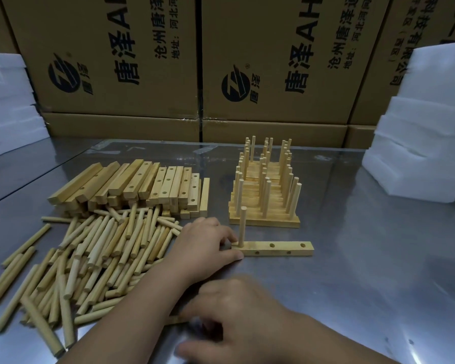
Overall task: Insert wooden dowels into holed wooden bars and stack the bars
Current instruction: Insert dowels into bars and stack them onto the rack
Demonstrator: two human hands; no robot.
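A left hand (208, 244) is pinching the nine-o'clock end of a pale holed wooden bar (281, 248) lying on the grey metal table (365, 258), a round wooden dowel (242, 227) standing in it. At six o'clock, the blurred right hand (242, 319): grip unclear.

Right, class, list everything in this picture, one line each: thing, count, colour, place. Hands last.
Bar: one, pale wood, table centre.
Upright dowel: one, pale wood, in bar's left hole.
Stack: one, pale wood, behind bar, dowels up.
Loose bars: many, pale wood, back left.
Loose dowels: many, pale wood, front left.
Cartons: several, brown, behind table.
Foam: stacks, white, both sides.
Table: one, steel.
Left hand: pinches bar's left end.
Right hand: blurred, front, by loose dowels.
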